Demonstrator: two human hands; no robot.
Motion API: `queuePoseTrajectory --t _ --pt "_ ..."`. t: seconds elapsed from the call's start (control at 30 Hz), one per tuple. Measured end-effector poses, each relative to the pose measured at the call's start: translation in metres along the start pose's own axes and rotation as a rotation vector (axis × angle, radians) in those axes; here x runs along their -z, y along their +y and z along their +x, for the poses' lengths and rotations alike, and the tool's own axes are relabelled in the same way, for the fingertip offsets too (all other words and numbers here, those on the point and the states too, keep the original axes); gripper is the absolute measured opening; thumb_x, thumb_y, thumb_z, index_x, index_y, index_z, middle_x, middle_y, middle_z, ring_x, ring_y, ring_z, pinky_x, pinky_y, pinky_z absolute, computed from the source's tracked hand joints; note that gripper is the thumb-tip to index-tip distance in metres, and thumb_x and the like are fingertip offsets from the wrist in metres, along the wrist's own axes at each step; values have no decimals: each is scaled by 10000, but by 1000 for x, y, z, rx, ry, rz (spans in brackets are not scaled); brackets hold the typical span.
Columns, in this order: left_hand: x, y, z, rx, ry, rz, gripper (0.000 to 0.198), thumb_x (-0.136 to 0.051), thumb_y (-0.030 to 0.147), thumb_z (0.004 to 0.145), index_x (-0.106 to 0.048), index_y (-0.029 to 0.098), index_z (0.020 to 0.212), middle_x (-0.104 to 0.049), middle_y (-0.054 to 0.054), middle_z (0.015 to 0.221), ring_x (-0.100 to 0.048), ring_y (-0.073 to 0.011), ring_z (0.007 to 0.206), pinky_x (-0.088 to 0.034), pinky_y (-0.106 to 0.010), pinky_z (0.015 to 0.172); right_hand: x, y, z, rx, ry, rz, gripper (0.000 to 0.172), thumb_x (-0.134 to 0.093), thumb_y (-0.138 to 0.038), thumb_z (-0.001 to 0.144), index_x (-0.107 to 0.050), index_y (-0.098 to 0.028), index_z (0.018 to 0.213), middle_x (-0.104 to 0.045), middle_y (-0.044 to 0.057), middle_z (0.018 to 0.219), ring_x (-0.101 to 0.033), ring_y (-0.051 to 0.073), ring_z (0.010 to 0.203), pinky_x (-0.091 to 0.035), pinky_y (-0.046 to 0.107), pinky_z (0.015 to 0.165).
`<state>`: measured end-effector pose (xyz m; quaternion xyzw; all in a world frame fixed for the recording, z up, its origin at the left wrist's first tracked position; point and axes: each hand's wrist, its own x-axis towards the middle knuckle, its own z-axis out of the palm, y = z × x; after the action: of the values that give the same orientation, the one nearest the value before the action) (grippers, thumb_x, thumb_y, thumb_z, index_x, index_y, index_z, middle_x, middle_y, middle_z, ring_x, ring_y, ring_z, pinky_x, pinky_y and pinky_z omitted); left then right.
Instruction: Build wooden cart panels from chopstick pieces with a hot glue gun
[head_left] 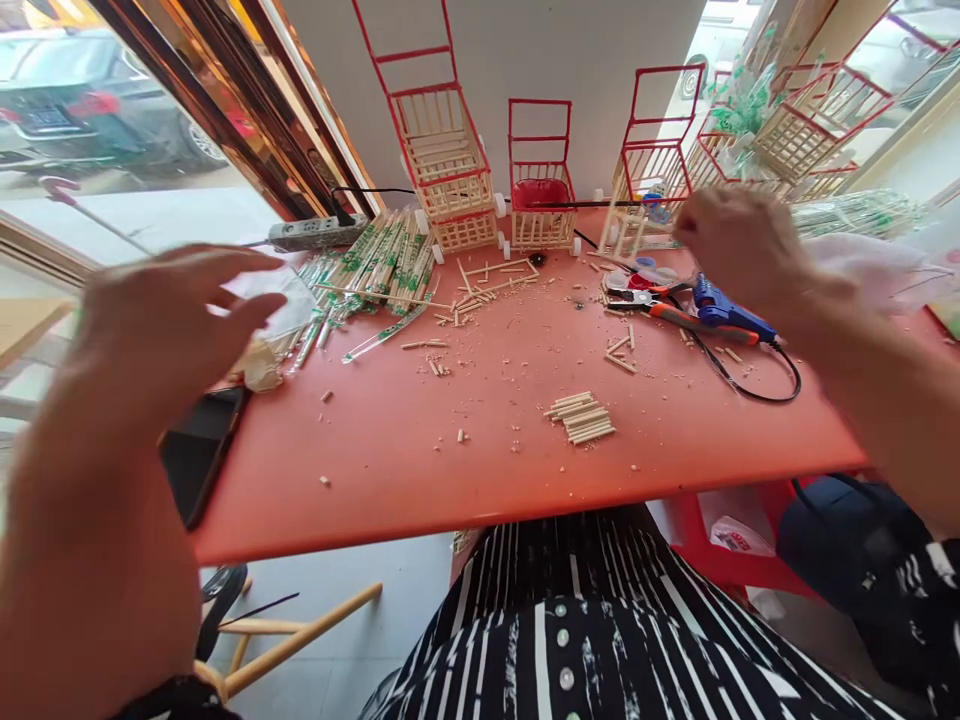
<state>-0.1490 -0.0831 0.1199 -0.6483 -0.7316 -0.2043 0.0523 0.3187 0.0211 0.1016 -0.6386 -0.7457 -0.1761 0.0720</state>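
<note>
My left hand (176,320) hovers over the table's left side, blurred, with thumb and fingers apart and nothing visible in them. It is nearest to the bundles of wooden sticks in green-printed plastic (375,255) and a black phone (201,450). My right hand (739,235) is closed, raised above the blue glue gun (727,312) and the orange-handled pliers (660,305). A thin dark line (607,204), perhaps a cord, runs to its fingers; what it grips is hidden. Short cut sticks (581,417) lie side by side in a small pile on the red table (420,450).
Small stick-built carts with red handles stand along the back: a tall one (446,160), a shorter one (540,175) and one at right (656,150). A power strip (316,233) lies back left. Stick offcuts (469,310) and crumbs are scattered around. A wooden stool (300,640) stands below.
</note>
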Motion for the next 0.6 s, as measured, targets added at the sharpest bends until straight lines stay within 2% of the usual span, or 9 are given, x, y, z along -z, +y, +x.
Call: queuePoseTrajectory --t 0.07,0.13,0.2,0.27,0.33,0.4,0.47,0.53,0.6 --pt "-14 18 0 -28 -57 -9 307 -594 365 953 -836 265 1114 -768 89 921 -667 -118 834 -476 -299 995 -12 -22 -5 92 -27 38 126 -668 -192 1060 -756 -111 1100 -785 185 1086 -666 255 979 -394 398 841" --pt "-30 36 2 -37 -108 -104 242 -635 360 895 -844 241 905 -666 66 648 -619 -135 678 -465 -285 833 -22 -40 -9 222 -45 115 114 -616 -192 1068 -714 -142 1096 -761 149 1069 -654 263 988 -409 391 871" --pt "-47 49 6 -89 -180 -190 239 -680 385 863 -774 220 718 -635 36 579 -581 -158 615 -428 -310 723 -28 -54 -13 312 -29 150 138 -550 -167 1067 -687 -157 1076 -744 147 1057 -648 281 998 -424 397 878" --pt "-66 56 12 -181 -238 -283 254 -707 403 860 -750 228 680 -637 8 570 -585 -184 626 -423 -327 688 -32 -65 -15 392 2 156 172 -503 -159 1067 -675 -173 1062 -741 148 1047 -641 293 1001 -437 407 879" --pt "-86 62 18 -176 -221 -422 162 -754 385 832 -796 238 777 -695 -10 623 -621 -197 653 -452 -318 671 -35 -73 -17 452 31 155 205 -467 -165 1078 -670 -185 1060 -742 148 1045 -634 297 1008 -446 413 886" --pt "-106 69 23 -92 -271 -686 214 -813 410 810 -823 214 896 -768 -41 737 -630 -173 628 -465 -286 610 -37 -79 -17 473 54 166 221 -449 -162 1084 -667 -185 1056 -742 151 1054 -631 302 1025 -448 421 908" --pt "-123 78 26 12 -405 -1014 317 -871 449 791 -821 176 944 -806 -88 845 -606 -130 570 -455 -252 533 -39 -82 -17 476 66 194 217 -452 -151 1082 -665 -179 1046 -739 153 1068 -628 309 1045 -443 434 939" --pt "-135 89 27 116 -462 -1234 364 -933 472 753 -811 159 895 -802 -105 857 -561 -89 510 -421 -224 469 -41 -83 -17 482 77 242 206 -467 -139 1076 -664 -180 1033 -732 149 1072 -621 313 1065 -432 443 963" --pt "-143 99 26 147 -510 -1348 373 -977 465 725 -796 153 820 -791 -101 832 -552 -73 497 -423 -210 449 -42 -84 -17 497 88 292 211 -467 -140 1081 -667 -184 1031 -725 143 1068 -606 314 1082 -422 447 970"
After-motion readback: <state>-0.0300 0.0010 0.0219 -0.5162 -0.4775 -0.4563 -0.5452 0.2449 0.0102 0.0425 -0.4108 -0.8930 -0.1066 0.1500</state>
